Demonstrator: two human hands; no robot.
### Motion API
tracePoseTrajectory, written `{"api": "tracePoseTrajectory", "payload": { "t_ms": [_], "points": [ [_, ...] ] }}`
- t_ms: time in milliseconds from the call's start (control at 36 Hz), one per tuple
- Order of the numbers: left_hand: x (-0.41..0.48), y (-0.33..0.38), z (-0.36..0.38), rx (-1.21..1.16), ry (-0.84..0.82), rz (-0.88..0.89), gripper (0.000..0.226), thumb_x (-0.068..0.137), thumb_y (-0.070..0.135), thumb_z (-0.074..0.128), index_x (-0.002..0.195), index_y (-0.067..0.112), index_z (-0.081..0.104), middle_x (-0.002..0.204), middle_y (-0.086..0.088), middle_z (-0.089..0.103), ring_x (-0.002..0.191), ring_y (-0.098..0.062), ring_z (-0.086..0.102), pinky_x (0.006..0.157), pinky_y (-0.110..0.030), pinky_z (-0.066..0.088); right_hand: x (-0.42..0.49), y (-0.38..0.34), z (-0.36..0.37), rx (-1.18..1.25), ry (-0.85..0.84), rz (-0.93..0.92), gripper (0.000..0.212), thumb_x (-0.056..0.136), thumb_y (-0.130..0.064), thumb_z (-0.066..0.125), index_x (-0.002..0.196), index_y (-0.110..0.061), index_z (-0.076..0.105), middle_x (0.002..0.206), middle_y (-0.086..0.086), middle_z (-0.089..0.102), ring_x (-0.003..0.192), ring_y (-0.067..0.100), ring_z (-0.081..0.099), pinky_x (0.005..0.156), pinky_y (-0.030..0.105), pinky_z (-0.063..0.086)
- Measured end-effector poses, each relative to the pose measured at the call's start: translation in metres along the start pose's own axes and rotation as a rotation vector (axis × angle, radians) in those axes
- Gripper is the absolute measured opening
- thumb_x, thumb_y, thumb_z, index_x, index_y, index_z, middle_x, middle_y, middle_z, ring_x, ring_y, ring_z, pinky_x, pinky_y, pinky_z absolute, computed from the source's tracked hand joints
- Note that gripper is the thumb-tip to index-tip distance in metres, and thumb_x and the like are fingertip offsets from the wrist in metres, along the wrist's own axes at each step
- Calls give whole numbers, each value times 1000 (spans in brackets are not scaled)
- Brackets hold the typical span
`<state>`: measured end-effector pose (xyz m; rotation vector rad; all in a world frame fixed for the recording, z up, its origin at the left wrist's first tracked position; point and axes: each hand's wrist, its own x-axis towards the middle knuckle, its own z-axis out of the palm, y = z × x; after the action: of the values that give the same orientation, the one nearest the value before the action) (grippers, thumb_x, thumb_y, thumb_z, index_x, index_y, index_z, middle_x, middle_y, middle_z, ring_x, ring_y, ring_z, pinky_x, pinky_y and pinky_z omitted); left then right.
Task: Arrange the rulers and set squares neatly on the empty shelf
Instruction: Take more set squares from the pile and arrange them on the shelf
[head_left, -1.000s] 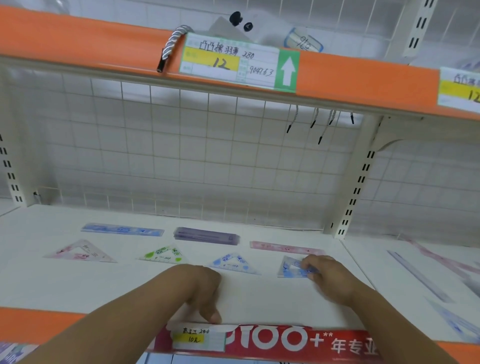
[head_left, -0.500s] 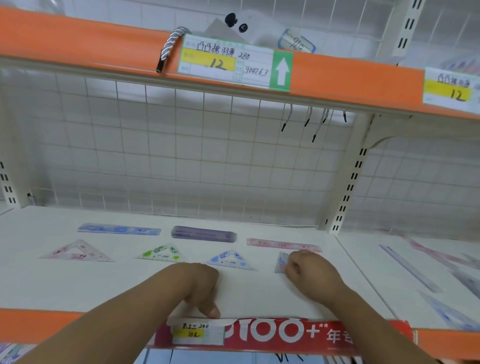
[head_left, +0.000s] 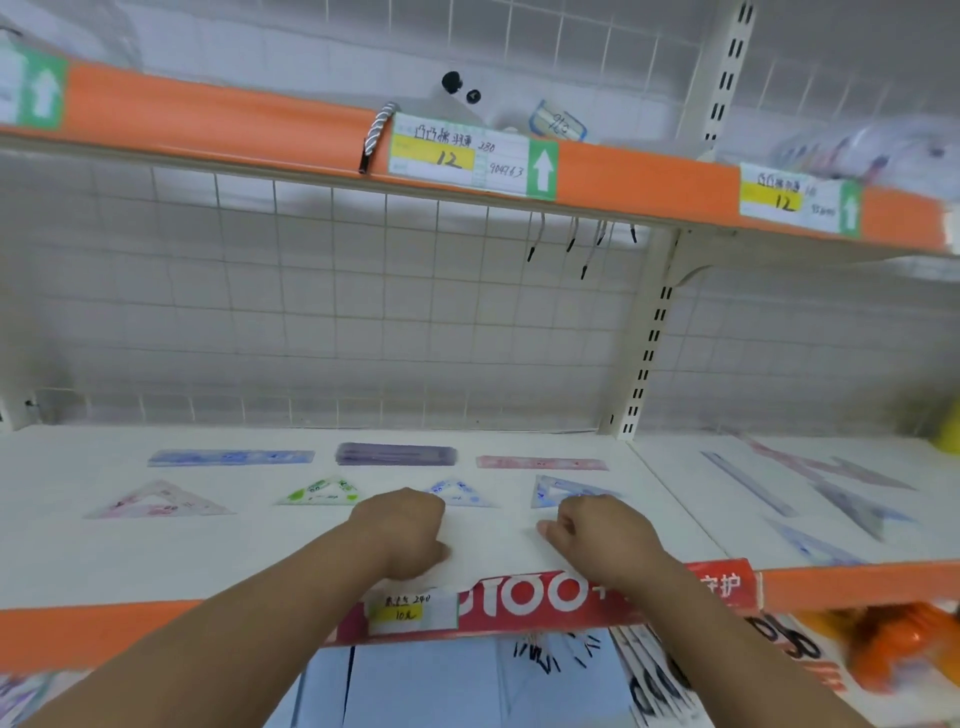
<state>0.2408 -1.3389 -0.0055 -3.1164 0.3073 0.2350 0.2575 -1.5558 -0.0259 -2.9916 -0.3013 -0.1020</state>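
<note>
4 set squares (head_left: 161, 501) lie in front on the shelf (head_left: 78, 561), 3 rulers (head_left: 231, 457) behind. Our left hand (head_left: 400, 530) rests curled, empty; our right hand (head_left: 602, 535) curls at the 4th square, contact unclear.

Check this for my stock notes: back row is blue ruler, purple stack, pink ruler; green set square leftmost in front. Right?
No. The head view shows the pink set square leftmost in front; the green set square is second. The rest stands.
</note>
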Motion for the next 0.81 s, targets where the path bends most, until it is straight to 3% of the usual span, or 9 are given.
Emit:
{"api": "tracePoseTrajectory", "payload": {
  "t_ms": [222, 361, 472, 556, 806],
  "points": [
    [-33, 2, -4, 40, 107, 50, 26, 97, 39, 45, 107, 16, 53, 107, -3, 55, 90, -20, 50, 74, -30, 40, -44, -15, -14, 31, 65, 78, 36, 97, -43, 42, 69, -20, 43, 80, -1, 57, 74, 17, 51, 59, 29, 38],
    [-49, 11, -1, 43, 115, 88, 28, 97, 40, 44, 111, 17, 53, 120, -3, 56, 110, -23, 54, 77, -30, 38, -75, -23, -13, 14, 35, 76, 31, 97, -43, 41, 78, -18, 46, 83, -2, 54, 78, 18, 50, 59, 29, 35],
    [-60, 25, 4, 32, 128, 119, 20, 96, 38, 45, 100, 20, 52, 118, -2, 58, 105, -22, 54, 75, -28, 37, -99, -23, -10, -3, 43, 69, 30, 97, -40, 40, 80, -16, 48, 74, -3, 49, 72, 18, 47, 56, 29, 33],
    [-68, 39, 6, 31, 125, 139, 17, 95, 37, 45, 88, 21, 43, 113, -3, 59, 96, -22, 53, 73, -27, 37, -113, -16, -9, 4, 47, 79, 34, 97, -40, 42, 71, -20, 43, 65, -5, 43, 68, 18, 46, 54, 28, 32],
    [-68, 94, -3, 60, 131, 187, 23, 95, 35, 44, 107, 18, 54, 117, -3, 59, 104, -22, 55, 75, -30, 41, -139, 30, -25, 19, 115, 106, 32, 97, -40, 42, 73, -18, 45, 73, -1, 52, 67, 18, 46, 50, 26, 29]
  ]
}}
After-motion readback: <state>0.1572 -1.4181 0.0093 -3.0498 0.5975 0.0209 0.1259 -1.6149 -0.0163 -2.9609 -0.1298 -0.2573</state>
